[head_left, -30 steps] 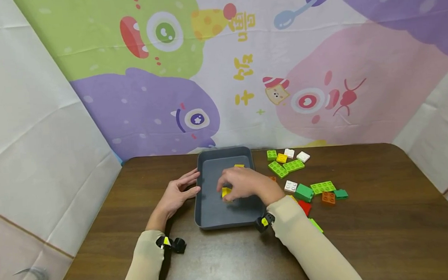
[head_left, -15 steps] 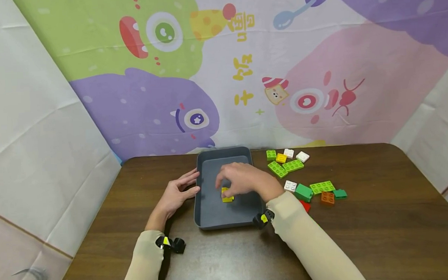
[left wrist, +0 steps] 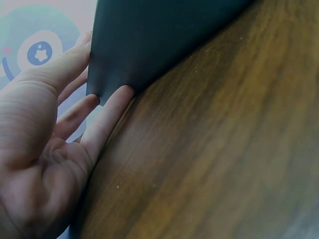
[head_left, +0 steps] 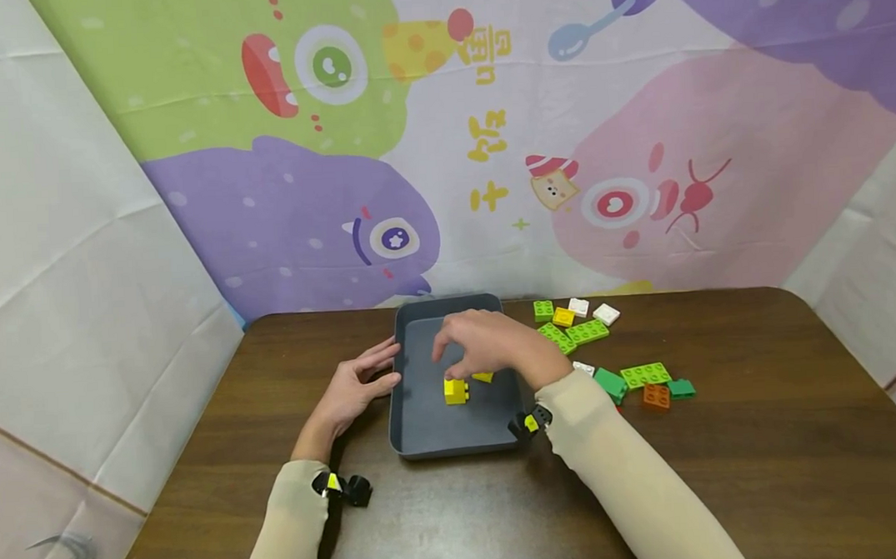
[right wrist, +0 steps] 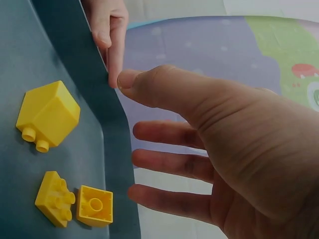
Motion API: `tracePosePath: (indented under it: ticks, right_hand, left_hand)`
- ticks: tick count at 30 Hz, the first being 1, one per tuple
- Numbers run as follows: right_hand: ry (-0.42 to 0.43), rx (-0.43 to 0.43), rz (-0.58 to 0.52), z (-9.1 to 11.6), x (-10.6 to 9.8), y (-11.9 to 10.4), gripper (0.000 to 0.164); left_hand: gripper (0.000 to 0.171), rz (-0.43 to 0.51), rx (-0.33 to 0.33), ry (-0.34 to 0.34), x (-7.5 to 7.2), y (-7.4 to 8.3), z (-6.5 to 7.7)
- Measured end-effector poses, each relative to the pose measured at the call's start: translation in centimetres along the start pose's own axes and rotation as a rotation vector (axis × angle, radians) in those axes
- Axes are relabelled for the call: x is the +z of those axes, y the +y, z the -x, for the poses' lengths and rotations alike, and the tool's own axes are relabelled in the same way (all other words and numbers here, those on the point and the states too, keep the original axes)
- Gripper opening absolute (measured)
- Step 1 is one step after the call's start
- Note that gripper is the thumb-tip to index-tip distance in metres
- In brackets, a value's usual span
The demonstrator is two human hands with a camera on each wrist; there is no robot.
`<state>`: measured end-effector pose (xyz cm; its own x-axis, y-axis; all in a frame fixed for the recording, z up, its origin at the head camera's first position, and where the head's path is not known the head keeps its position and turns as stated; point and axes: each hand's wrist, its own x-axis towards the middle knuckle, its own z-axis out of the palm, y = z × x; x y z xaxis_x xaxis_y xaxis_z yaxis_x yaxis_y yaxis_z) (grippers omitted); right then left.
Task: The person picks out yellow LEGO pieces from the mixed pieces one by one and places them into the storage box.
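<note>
In the head view a dark grey tray (head_left: 455, 442) lies on the table, with yellow toy building bricks in it. My right hand (head_left: 488, 340) hovers over the tray, fingers spread and nothing between them. Its thumb overlaps the top of a slanted yellow brick (head_left: 455, 392), which lies on its side, studs to the right. The right wrist view shows that slanted brick (right wrist: 49, 114) plus a studded yellow brick (right wrist: 55, 199) and a small square one (right wrist: 94, 205), hollow side showing. With extended fingers, my left hand (left wrist: 55, 144) touches the tray's left wall (left wrist: 144, 45).
Right of the tray, loose bricks lie on the wooden table (head_left: 786, 465): a dark green one (head_left: 610, 385), an orange-brown one (head_left: 657, 396), long lime ones (head_left: 646, 375) and white ones (head_left: 606, 313). A printed cloth (head_left: 280, 220) hangs behind the table's back edge.
My right hand has let go of the slanted yellow brick and risen slightly toward the back, uncovering it. A second yellow brick shows below the hand. My left hand has stayed at the tray.
</note>
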<state>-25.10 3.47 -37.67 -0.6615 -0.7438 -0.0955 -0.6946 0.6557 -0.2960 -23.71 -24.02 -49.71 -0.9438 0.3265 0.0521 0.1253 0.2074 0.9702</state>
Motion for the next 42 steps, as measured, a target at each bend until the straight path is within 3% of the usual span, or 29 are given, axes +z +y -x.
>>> tracePosePath:
  ticks: [25, 42]
  right_hand:
    - [0.014, 0.008, -0.007, 0.6, 0.4, 0.2, 0.029]
    - [0.049, 0.041, -0.016, 2.2, 0.4, 1.8, 0.028]
  left_hand:
    - [0.06, -0.003, -0.004, -0.004, -0.1, 0.1, -0.1]
    - [0.062, 0.002, -0.004, 0.007, -0.1, 0.1, 0.0]
